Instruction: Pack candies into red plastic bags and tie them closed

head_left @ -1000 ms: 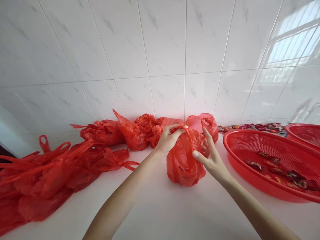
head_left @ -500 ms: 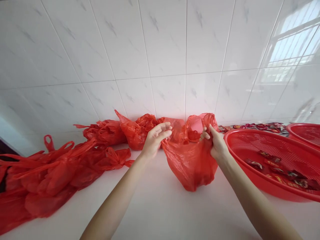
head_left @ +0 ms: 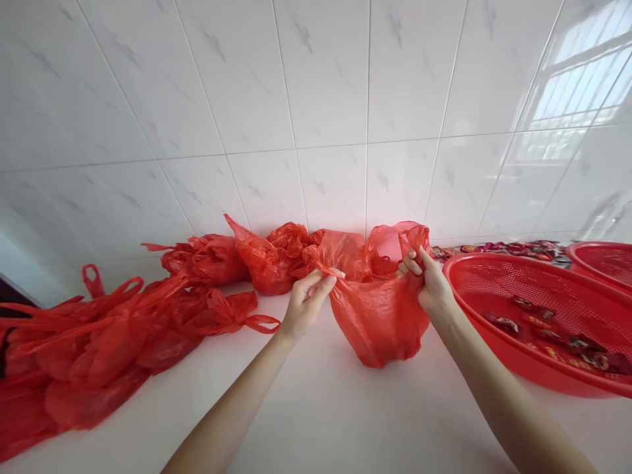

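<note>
A red plastic bag (head_left: 380, 322) hangs stretched between my two hands over the white surface, its lower part bulging. My left hand (head_left: 310, 296) pinches its left handle between thumb and fingers. On the other side, my right hand (head_left: 428, 280) is closed around the bag's gathered right handle. The thin plastic lets a dark shape show faintly; I cannot make out the contents. Behind my hands, an open red bag (head_left: 345, 253) stands against the tiled wall.
Several tied red bags (head_left: 113, 342) are heaped at the left. More red bags (head_left: 207, 260) line the wall. At the right, a red plastic basket (head_left: 533, 270) holds several small wrapped packets (head_left: 548, 332). Further packets (head_left: 518, 250) lie behind it, beside a second red basket (head_left: 602, 253).
My left hand, whose fingers were apart half a second ago, has closed on the bag's left handle. The bag has risen slightly, while my right hand keeps its grip.
</note>
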`<state>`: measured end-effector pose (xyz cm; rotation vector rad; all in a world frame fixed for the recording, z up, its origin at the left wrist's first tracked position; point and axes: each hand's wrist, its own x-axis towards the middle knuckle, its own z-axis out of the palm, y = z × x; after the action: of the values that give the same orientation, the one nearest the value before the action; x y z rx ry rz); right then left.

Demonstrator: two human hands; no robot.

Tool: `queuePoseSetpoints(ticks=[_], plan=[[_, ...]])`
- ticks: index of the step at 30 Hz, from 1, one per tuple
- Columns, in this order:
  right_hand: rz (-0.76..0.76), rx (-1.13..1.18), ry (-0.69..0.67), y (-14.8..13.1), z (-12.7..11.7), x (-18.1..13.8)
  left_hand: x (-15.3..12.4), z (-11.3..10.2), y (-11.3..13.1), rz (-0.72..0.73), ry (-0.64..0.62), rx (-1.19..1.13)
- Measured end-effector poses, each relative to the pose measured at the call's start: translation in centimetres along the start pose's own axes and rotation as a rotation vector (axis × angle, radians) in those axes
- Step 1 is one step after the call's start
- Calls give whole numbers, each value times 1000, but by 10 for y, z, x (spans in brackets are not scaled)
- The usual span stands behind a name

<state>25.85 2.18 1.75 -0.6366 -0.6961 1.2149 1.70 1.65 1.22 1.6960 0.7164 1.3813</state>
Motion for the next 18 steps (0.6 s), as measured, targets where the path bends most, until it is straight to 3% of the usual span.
queuePoseSetpoints(ticks=[6, 11, 18], plan=[[-60, 6, -80, -4, 11, -2, 25, 3, 17, 2, 41, -72], [15, -65, -191, 0, 25, -7, 33, 8, 16, -80, 65, -225], [30, -213, -220, -5, 25, -4, 41, -8, 13, -68, 225, -194]])
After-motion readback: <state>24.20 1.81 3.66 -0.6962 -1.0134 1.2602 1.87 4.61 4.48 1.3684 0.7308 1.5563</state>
